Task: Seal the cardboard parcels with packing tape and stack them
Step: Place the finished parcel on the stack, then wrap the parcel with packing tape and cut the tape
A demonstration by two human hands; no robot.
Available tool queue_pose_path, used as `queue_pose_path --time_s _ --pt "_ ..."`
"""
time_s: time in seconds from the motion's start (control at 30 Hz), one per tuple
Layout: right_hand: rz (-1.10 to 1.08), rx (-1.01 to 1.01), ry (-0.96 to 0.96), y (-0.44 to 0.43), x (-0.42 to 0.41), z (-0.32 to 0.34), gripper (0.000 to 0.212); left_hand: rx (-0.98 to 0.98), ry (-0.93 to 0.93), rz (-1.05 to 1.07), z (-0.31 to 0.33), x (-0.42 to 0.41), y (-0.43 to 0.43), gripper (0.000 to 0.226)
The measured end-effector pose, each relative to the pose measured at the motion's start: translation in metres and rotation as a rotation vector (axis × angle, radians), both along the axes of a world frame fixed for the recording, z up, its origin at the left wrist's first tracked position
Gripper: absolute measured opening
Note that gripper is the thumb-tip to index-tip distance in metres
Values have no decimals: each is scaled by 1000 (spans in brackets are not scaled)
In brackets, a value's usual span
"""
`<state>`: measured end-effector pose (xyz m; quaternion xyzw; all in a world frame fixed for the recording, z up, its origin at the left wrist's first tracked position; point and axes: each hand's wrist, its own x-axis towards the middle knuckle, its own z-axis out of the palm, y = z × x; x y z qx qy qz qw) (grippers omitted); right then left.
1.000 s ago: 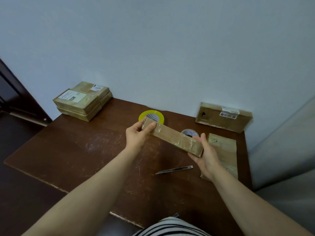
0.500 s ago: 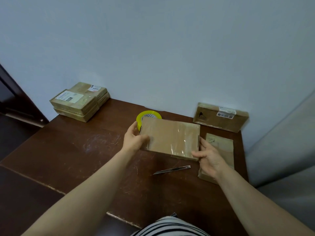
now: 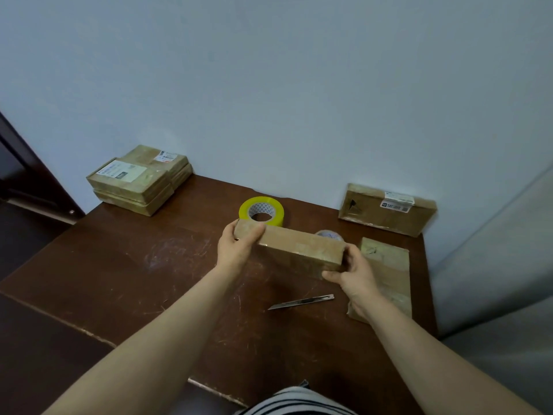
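parcel point(image 3: 294, 247): you're holding it above the table point(image 3: 119, 280), long axis running left-right between your hands
left hand point(image 3: 236, 250): gripping its left end
right hand point(image 3: 356, 275): gripping its right end
stack point(image 3: 140, 181): sitting far left, left hand nearer

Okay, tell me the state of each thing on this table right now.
Held parcel, turned on edge, gripped at both ends.
Left hand, grips the parcel's left end.
Right hand, grips its right end.
Yellow tape, lying flat, untouched.
Clear tape, mostly hidden behind the held parcel.
Knife, lying loose on the table.
Stack, parcels piled at back-left corner.
Leaning parcel, propped against the wall.
Flat parcel, lying flat at right.
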<state>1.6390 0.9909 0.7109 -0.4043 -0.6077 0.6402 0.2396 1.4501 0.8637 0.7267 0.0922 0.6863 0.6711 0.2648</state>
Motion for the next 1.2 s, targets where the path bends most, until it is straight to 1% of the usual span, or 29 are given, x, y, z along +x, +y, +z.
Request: queue_pose_path --time_s 0.07,0.13,0.2,0.27,0.3,0.33,0.37,0.43,0.47,0.53,0.57,0.63,0.67,0.7,0.73,0.8,0.87,0.93,0.97,1.1,1.2 --pt "20 27 11 0 0 -1 62 -11 -35 57 -3 -4 -2 59" --pt "50 24 36 0 2 -2 62 -52 -65 114 2 -9 -6 45" --pt "73 -12 51 -1 0 -3 56 -69 -154 133 6 -12 -12 34" --pt "18 -137 73 -4 -5 -3 41 -74 -201 82 7 -13 -22 31" --pt "-25 -214 74 -5 -8 -1 39 -60 -201 59 6 -14 -27 30" --pt "-63 -273 67 -6 -10 -1 43 -48 -188 44 4 -15 -33 30" --pt "-76 -309 49 -7 -12 -2 42 -50 -167 35 1 -15 -39 31" --pt "-68 -362 39 -11 -14 -3 28 -91 -135 54 -7 -16 -50 32" --pt "-60 -397 53 -14 -16 -5 26 -115 -133 81 -10 -16 -56 32" --pt "-20 -439 102 -18 -21 -7 35 -144 -157 123 -12 -13 -65 34" --pt "17 -462 111 -20 -25 -7 42 -147 -199 130 -11 -13 -69 35" --pt "76 -491 69 -26 -35 -6 49 -86 -311 135 -11 -14 -75 33" --pt "77 -490 29 -28 -41 -5 50 -60 -345 139 -12 -14 -77 30" --pt "64 -471 -22 -29 -47 -6 50 -76 -349 133 -13 -14 -81 32" --pt "50 -437 -69 -29 -51 -8 49 -129 -325 112 -14 -14 -85 38" --pt "34 -385 -112 -30 -59 -11 47 -295 -212 63 -20 -13 -90 59" --pt "10 -358 -114 -31 -64 -15 44 -445 -63 18 -30 -12 -90 77" --pt "-6 -302 -90 -34 -67 -18 42 -540 42 30 -32 -9 -86 85" --pt "-6 -268 -76 -35 -69 -19 43 -545 65 67 -32 -8 -82 84" --pt "-8 -182 -70 -40 -76 -20 47 -377 20 190 -37 -8 -70 68" --pt "-22 -150 -100 -39 -77 -24 46 -372 30 204 -39 -10 -66 52"
